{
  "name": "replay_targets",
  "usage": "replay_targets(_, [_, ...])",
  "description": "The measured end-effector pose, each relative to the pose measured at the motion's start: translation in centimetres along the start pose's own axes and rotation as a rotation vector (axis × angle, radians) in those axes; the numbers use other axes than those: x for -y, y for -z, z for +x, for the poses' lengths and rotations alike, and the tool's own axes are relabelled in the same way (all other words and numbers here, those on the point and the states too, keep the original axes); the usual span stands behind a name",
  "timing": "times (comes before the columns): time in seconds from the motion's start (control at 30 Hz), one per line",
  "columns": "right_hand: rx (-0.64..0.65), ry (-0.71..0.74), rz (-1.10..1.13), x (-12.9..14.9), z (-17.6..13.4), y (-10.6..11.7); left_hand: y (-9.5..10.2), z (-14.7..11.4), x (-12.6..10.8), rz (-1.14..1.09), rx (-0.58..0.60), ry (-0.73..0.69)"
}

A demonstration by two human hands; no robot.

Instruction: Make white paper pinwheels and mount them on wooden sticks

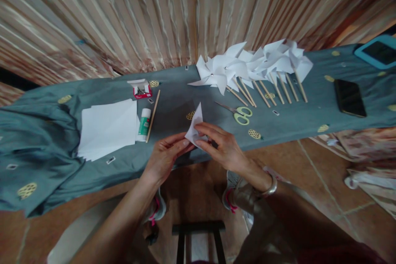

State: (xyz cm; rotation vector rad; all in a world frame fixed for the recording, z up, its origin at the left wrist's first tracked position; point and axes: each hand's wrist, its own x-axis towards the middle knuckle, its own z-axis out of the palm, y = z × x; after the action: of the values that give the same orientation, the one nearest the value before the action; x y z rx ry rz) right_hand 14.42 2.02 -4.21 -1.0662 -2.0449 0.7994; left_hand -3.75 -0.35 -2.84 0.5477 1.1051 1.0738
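A small white sheet of paper [196, 124], folded with one corner pointing up, is held between my two hands over the front edge of the table. My left hand [167, 152] pinches its lower left corner. On its right side, the thumb and fingers of my right hand [221, 144] close on the paper. Green-handled scissors [241, 114] lie just beyond my right hand. A glue stick [144, 124] and a thin wooden stick [153, 115] rest to the left, beside a stack of white paper sheets [108, 128].
Several white paper pinwheels [225, 68] on wooden sticks lie in a row along the back. An opened red box [142, 90] of small metal pieces stands behind the glue stick. A black phone [349, 97] and a blue-framed device [379, 51] are at the right. Teal cloth [173, 90] covers the table.
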Motion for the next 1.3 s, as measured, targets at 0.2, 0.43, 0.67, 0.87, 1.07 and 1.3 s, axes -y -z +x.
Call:
replay_targets(0.2, [0.008,0.012,-0.011,0.00,0.03,0.04,0.05,0.25,0.26,0.012,-0.001,-0.015])
replay_targets(0.43, [0.002,0.008,0.048,-0.01,0.02,0.14,-0.52,0.13,-0.01,-0.015,-0.029,0.007])
replay_targets(0.67, [0.008,0.026,0.031,0.16,0.07,0.10,-0.31,0.17,0.14,0.044,-0.016,-0.016])
replay_targets(0.87, [0.015,0.035,0.041,0.22,0.11,0.13,-0.10,0.29,0.49,0.047,-0.023,-0.035])
replay_targets(1.07, [0.031,0.025,0.055,-0.03,0.05,0.15,-0.02,0.21,0.50,0.086,-0.033,-0.034])
replay_targets(1.3, [0.011,0.029,0.052,0.12,0.10,0.16,-0.10,0.18,0.36,0.116,-0.022,-0.038])
